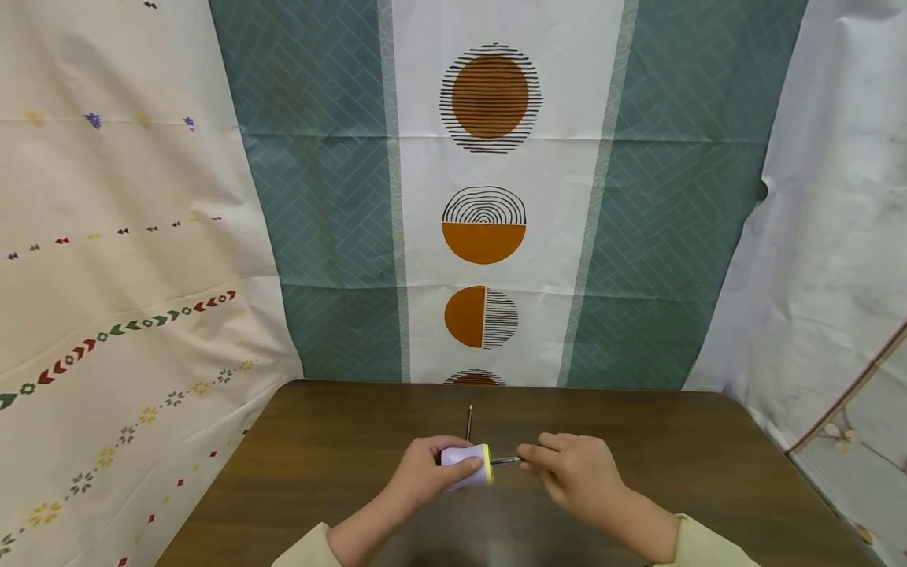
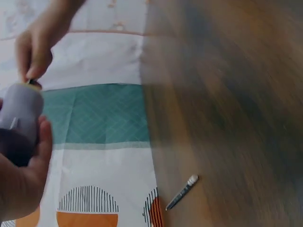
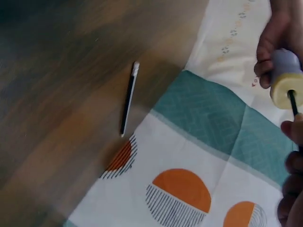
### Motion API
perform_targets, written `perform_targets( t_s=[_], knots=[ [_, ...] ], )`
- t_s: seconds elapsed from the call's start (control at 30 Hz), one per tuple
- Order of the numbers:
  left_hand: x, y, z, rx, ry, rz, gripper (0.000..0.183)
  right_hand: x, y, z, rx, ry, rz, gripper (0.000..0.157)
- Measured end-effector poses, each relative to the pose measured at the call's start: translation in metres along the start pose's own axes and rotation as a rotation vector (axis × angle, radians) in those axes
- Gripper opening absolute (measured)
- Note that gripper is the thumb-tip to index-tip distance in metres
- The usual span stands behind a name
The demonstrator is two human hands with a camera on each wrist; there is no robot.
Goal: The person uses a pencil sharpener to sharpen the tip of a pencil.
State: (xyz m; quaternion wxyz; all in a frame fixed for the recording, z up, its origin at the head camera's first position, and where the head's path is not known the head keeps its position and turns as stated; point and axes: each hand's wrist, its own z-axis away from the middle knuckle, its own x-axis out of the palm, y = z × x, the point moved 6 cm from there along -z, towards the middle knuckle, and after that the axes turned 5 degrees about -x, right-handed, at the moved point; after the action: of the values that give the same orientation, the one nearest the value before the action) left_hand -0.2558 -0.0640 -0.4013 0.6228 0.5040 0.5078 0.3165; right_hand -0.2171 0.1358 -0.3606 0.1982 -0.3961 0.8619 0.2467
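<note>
My left hand point(image 1: 418, 478) holds a lavender pencil sharpener point(image 1: 462, 454) on its side, its yellow end turned toward my right hand point(image 1: 579, 475). Between thumb and fingers, the right hand pinches a dark pencil point(image 1: 506, 461). In the right wrist view the pencil point(image 3: 293, 102) goes into the round hole in the sharpener's yellow end point(image 3: 280, 90); its tip is hidden inside. The left wrist view shows the sharpener's lavender body point(image 2: 22, 106) with fingers around it. Beyond the hands, a second dark pencil point(image 3: 128, 101) with a white end lies on the table.
The brown wooden table point(image 1: 340, 441) reaches back to a green and white patterned cloth point(image 1: 326, 236). Cream embroidered fabric point(image 1: 127, 331) hangs along the left side, and pale fabric point(image 1: 815, 236) hangs on the right.
</note>
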Motion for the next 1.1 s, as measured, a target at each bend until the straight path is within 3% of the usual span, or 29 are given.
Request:
perform_targets(
  t_s=[0.1,0.17,0.27,0.33,0.4,0.47,0.53,0.6,0.67,0.77,0.83,0.9,1.0,1.1],
  knots=[
    [0.001,0.007,0.004,0.239,0.097,-0.152,0.031,0.004,0.008,0.002,0.157,-0.151,-0.171,0.03],
    [0.003,0.016,0.009,0.503,0.153,-0.319,0.034,0.011,0.014,0.005,0.324,-0.327,-0.391,0.025],
    [0.011,0.032,0.025,0.996,0.257,-0.629,0.049,0.026,0.019,0.021,0.636,-0.604,-0.933,0.027],
    [0.016,0.037,0.036,1.264,0.304,-0.784,0.057,0.035,0.018,0.037,0.866,-0.761,-1.274,0.032],
    [0.019,0.039,0.041,1.414,0.308,-0.864,0.063,0.039,0.016,0.049,1.006,-0.869,-1.483,0.034],
    [0.02,0.038,0.041,1.433,0.29,-0.874,0.063,0.039,0.015,0.053,1.042,-0.899,-1.513,0.037],
    [0.018,0.036,0.039,1.37,0.288,-0.849,0.061,0.038,0.017,0.049,0.946,-0.837,-1.404,0.04],
    [0.013,0.034,0.032,1.225,0.276,-0.775,0.057,0.034,0.021,0.04,0.797,-0.725,-1.166,0.041],
    [0.008,0.03,0.023,1.002,0.236,-0.653,0.049,0.026,0.023,0.03,0.611,-0.597,-0.842,0.034],
    [-0.002,0.021,0.006,0.575,0.141,-0.396,0.037,0.012,0.019,0.014,0.305,-0.368,-0.358,0.033],
    [-0.006,0.014,-0.003,0.319,0.092,-0.234,0.034,0.003,0.012,0.007,0.121,-0.199,-0.125,0.035],
    [-0.008,0.009,-0.007,0.125,0.031,-0.088,0.035,-0.003,0.007,0.002,-0.032,-0.055,0.029,0.039],
    [-0.005,0.008,-0.011,-0.034,-0.066,0.063,0.04,-0.009,0.001,-0.002,-0.192,0.093,0.154,0.037],
    [-0.001,0.009,-0.012,-0.106,-0.133,0.151,0.042,-0.012,-0.004,-0.005,-0.279,0.189,0.224,0.035]
  ],
)
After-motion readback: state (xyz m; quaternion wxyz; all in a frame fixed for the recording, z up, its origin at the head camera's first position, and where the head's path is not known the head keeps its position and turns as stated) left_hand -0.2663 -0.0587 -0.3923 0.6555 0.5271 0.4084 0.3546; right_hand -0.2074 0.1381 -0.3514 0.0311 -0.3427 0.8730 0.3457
